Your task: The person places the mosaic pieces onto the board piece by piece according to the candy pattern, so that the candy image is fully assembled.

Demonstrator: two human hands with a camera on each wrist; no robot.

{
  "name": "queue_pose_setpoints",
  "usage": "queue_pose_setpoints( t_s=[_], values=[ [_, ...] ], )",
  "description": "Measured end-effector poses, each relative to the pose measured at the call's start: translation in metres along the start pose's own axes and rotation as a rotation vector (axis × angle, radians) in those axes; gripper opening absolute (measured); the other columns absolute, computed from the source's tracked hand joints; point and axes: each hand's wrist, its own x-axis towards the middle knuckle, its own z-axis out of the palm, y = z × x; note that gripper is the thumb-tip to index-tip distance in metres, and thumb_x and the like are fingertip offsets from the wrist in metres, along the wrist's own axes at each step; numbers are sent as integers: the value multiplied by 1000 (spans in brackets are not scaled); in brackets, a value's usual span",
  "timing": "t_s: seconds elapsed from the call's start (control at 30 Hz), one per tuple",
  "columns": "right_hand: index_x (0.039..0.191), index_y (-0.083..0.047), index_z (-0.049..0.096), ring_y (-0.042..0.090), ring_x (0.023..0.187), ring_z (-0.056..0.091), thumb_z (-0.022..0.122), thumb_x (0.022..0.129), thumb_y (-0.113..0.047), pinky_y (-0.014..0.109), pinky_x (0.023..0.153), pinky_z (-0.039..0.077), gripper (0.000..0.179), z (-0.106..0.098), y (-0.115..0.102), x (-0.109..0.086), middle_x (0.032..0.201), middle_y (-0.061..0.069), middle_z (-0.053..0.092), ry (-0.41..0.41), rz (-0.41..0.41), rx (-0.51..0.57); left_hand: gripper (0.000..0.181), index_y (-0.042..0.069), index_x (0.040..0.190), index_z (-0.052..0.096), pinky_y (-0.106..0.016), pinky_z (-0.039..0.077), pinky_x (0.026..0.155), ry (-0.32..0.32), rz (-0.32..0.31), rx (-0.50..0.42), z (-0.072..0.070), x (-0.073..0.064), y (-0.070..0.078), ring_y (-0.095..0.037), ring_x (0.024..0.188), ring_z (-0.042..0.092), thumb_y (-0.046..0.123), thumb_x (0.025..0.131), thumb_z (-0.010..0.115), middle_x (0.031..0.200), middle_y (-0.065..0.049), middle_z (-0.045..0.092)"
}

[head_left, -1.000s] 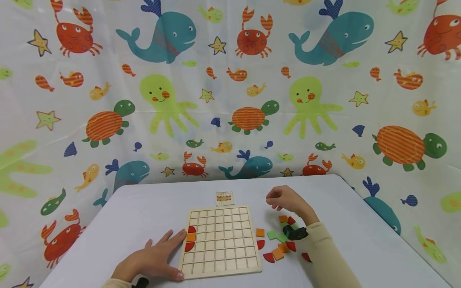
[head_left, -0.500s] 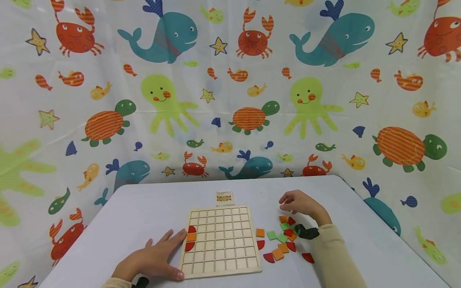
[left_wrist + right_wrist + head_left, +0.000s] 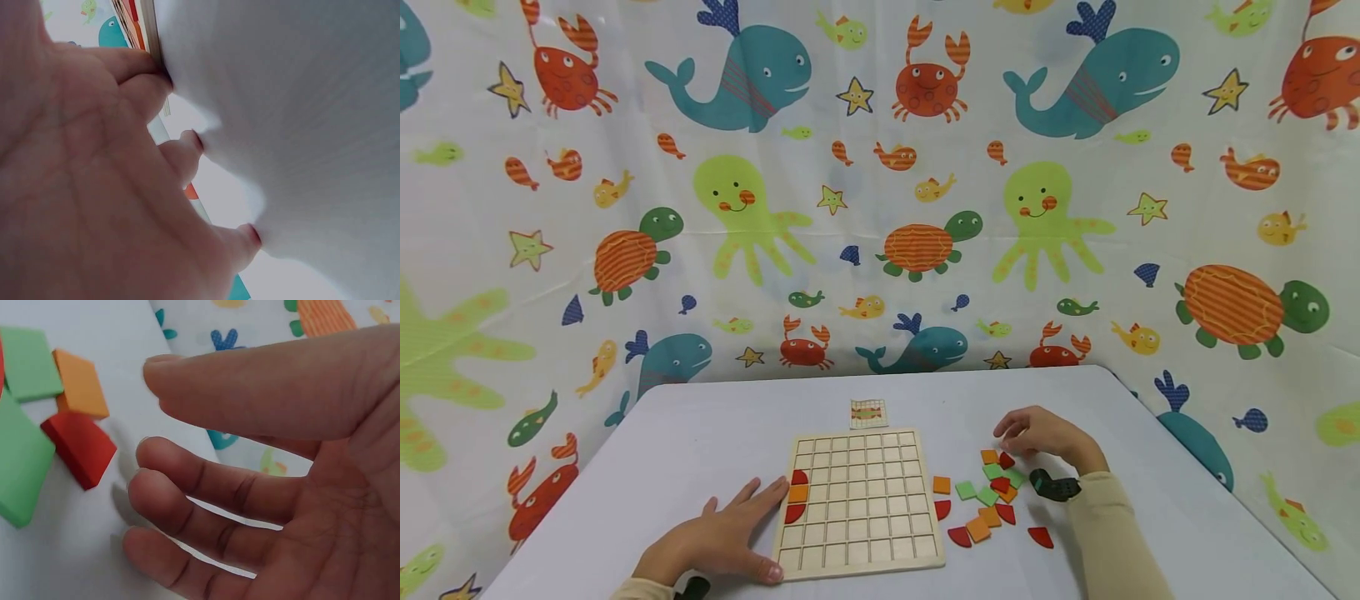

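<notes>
Plainly, the right wrist view gives what the head view leaves small: the right hand (image 3: 1048, 433) has its thumb well away from its loosely bent fingers, and that grip has hold of nothing. A red piece (image 3: 80, 447) lies just beside the fingertips, apart from them, with an orange piece (image 3: 81, 384) and green squares (image 3: 31, 362) past it. Only the head view shows the wooden board (image 3: 868, 508) whole, on the tabletop (image 3: 715, 450) to the left of the right grip; a line of three pieces (image 3: 797, 494), red, orange and red, sits along its left side. There the left hand (image 3: 722, 533) rests, fingers spread, nothing held; the left wrist view adds its palm and fingertips touching the tabletop. Beyond the board lies a card (image 3: 868, 413) printed with a coloured figure on a grid.
</notes>
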Motion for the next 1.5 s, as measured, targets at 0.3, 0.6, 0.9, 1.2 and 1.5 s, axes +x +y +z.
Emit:
queue_pose_setpoints(
  t_s=[0.3,0.6,0.9,1.2,1.5],
  values=[
    [110,-3,76,22,81,57,74,95,-2,33,72,49,15,0,11,-2,87,6,64,-52,22,5,117,11,168,34,-87,-1,111,-14,1,-2,-3,0,4,-51,159,13,49,76,95,171,-17,33],
    [109,-5,78,24,85,54,76,92,-1,32,70,45,17,2,22,1,88,7,60,-48,26,49,117,11,168,34,-87,-1,111,-11,-6,-2,-4,-1,4,-52,159,12,49,76,95,171,-17,33],
    [105,-6,75,24,84,55,76,91,0,35,73,45,15,4,17,5,85,6,60,-45,9,-50,117,12,168,34,-87,-1,111,-11,-2,1,-2,2,1,-52,159,12,49,76,95,171,-17,33],
    [98,-3,68,23,83,54,75,93,1,34,74,46,10,6,10,4,86,6,60,-48,26,-93,117,12,168,34,-88,-1,111,-8,-3,3,-1,2,1,-52,158,12,50,76,95,172,-17,33],
    [105,-1,69,25,91,54,74,91,3,36,78,46,15,4,11,-1,89,8,59,-62,29,-43,118,13,168,35,-88,-1,111,0,-7,14,1,3,0,-52,159,13,51,75,95,172,-16,33]
  ],
)
